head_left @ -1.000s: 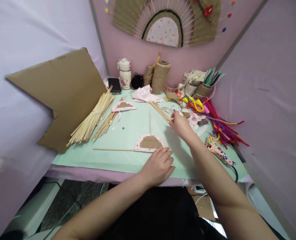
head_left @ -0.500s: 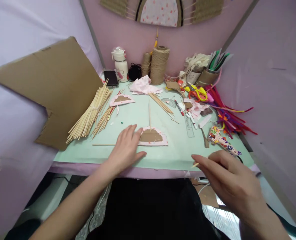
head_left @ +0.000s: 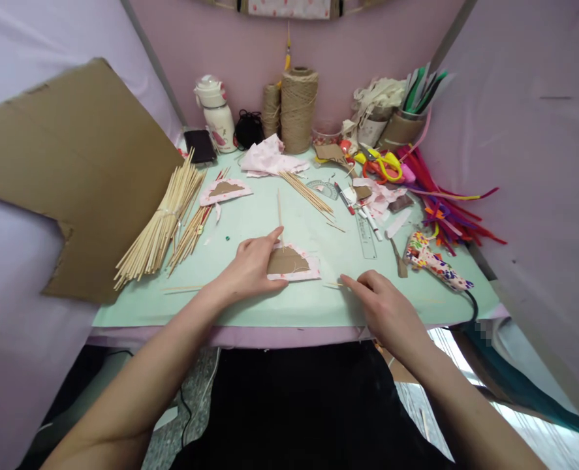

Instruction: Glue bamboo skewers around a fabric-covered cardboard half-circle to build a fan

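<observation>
gripped by the right hand (head_left: 390, 307), a thin stick (head_left: 333, 284) is held just beside the right end of the cardboard half-circle (head_left: 287, 262), which is covered leftward by the left hand (head_left: 250, 264), thumb spread, near the table's (head_left: 269, 312) front edge.

Soft, diffuse light leaves the surface (head_left: 289, 310) evenly bright with faint shadows, the wall (head_left: 29, 32) palest toward ten o'clock, glare streaking the floor (head_left: 409, 396) between four and five, a small pixelated patch (head_left: 485, 331) just before four, and wide-angle stretching toward the edges.
</observation>
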Available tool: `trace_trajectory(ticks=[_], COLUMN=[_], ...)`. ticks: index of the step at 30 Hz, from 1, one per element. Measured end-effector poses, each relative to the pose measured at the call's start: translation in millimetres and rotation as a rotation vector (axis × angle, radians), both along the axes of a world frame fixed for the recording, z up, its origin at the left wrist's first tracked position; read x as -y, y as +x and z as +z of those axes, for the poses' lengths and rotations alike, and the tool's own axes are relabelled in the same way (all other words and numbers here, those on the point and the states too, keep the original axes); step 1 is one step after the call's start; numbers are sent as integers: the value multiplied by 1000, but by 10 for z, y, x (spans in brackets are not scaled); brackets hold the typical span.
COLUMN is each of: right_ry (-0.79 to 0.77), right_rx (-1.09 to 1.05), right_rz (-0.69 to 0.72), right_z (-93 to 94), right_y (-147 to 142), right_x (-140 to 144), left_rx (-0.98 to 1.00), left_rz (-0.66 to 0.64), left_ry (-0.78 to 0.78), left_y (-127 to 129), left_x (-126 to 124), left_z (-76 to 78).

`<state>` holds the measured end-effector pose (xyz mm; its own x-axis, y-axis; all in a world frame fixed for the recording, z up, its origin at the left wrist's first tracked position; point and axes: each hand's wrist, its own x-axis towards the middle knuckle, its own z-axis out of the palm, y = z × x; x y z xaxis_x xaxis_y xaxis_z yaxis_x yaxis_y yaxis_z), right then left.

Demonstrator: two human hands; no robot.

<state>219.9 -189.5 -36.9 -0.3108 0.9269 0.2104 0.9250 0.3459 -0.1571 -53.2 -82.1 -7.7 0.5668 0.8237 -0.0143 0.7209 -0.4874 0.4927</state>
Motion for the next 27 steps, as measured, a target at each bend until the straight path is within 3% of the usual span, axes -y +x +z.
trace_trajectory(ticks=[8, 27], right_ry=[209, 232], right_rx=[-112, -66], right_rz=[-19, -28], right_z=[-11, 79], right_y=[-39, -49], right_x=[-10, -19], left_rx=[-37, -50], left_rz=[-11, -33], left_ry=[-10, -28], left_y=[-49, -61], left_x=[13, 35], left_z=[88, 133])
